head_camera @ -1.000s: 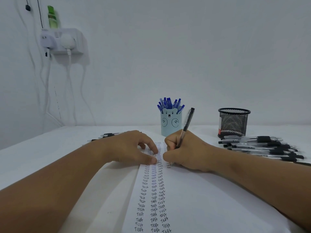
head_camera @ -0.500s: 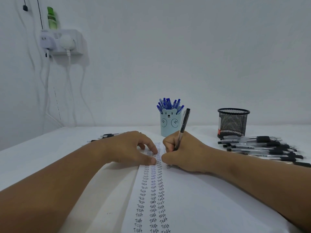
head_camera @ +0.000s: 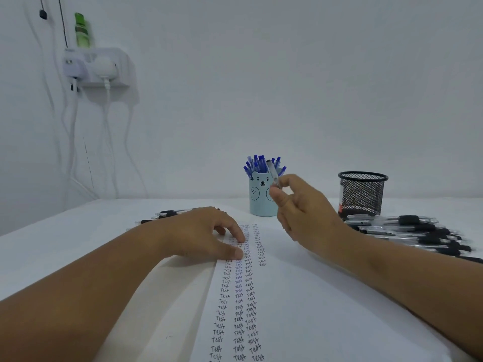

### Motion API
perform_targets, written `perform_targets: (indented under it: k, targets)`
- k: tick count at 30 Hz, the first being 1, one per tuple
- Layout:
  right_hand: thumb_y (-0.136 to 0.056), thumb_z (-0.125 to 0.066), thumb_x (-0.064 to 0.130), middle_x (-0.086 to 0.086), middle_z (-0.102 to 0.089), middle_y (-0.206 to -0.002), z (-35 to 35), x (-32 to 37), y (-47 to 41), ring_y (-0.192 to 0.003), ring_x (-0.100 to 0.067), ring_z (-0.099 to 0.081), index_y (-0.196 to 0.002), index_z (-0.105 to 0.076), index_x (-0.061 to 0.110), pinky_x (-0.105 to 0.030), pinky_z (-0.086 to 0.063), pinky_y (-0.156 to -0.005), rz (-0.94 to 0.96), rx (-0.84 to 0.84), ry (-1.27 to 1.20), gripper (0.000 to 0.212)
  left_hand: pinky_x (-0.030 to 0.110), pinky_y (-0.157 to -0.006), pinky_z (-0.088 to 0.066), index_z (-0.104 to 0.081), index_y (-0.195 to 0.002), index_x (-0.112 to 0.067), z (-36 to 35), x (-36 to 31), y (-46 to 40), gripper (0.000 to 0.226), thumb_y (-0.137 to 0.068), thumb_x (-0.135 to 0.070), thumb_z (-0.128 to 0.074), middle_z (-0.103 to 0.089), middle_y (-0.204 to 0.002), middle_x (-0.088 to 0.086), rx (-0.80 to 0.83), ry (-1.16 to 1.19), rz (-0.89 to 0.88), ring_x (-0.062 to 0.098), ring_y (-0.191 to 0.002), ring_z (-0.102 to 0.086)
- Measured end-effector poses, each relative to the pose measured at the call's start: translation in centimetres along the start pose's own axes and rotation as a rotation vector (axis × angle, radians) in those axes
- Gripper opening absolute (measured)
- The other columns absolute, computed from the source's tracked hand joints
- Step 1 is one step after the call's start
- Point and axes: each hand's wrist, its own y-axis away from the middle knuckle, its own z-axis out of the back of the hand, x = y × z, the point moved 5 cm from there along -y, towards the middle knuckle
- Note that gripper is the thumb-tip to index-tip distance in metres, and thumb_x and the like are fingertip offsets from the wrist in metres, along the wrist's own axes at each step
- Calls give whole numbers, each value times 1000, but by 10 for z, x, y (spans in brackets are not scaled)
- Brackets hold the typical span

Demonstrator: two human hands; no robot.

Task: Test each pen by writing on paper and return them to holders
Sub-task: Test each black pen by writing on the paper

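A white paper sheet (head_camera: pixel 300 304) with columns of handwritten "Test" lies on the table. My left hand (head_camera: pixel 203 235) presses flat on the sheet's left edge. My right hand (head_camera: pixel 300 210) is lifted above the paper and pinches a clear black-ink pen (head_camera: pixel 272 173) between thumb and fingers, the pen pointing up in front of the light-blue bear holder (head_camera: pixel 257 197), which is full of blue pens. A black mesh holder (head_camera: pixel 362 193) stands at the right. A row of black pens (head_camera: pixel 407 231) lies beside it.
A few more black pens (head_camera: pixel 167 215) lie behind my left hand. A wall socket shelf (head_camera: pixel 96 67) with plugs, hanging cables and a green bottle (head_camera: pixel 82 30) is at the upper left. The wall runs just behind the holders.
My right hand has lifted off the paper and moved back and right, turning the pen upward near the bear holder. The left hand has stayed pressing on the sheet.
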Motion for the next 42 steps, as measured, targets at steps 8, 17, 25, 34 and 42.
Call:
perform_targets:
  k: [8,17,25,34,42]
  targets:
    - [-103,-51,24,-3,-51,-61,0,12,2,-58,-17,-41,-83,-63,8,-32,-36,-57,221,33,292,28,32,-107,-45,-72,-103,-52,1,0,-1,31,-74,-57,-82,-58,-119,-22,-3,-4,-7,-5,-114,-52]
    - [-89,-75,19,0,-58,-72,6,-2,-3,-59,-2,-45,-89,-78,10,-14,-35,-60,94,51,263,9,36,-106,-45,-74,-97,-48,1,-4,1,15,-83,-55,-75,-63,-108,-23,-45,25,-20,-2,-110,-56]
    - [-93,-68,15,9,-66,-95,44,3,-25,-86,-13,-59,-121,-72,30,-29,-50,-78,-73,291,862,32,33,-98,-50,-75,-87,-38,4,-14,1,3,-85,-38,-78,-68,-101,-25,-278,89,-120,-1,-103,-60]
    - [-72,-50,-5,-11,-69,-117,107,-19,-32,-108,-33,-68,-97,-74,15,-36,-58,-77,-311,388,1197,40,25,-84,-47,-74,-85,-36,-8,-32,2,7,-86,-44,-74,-68,-98,-28,-268,30,-199,-5,-99,-58]
    - [-66,-40,-11,-8,-70,-104,113,-15,-27,-74,-30,-63,-75,-58,7,-25,-39,-58,-338,363,1326,27,19,-80,-43,-75,-83,-34,-7,-35,1,6,-87,-38,-74,-70,-95,-27,-263,27,-198,-5,-98,-59]
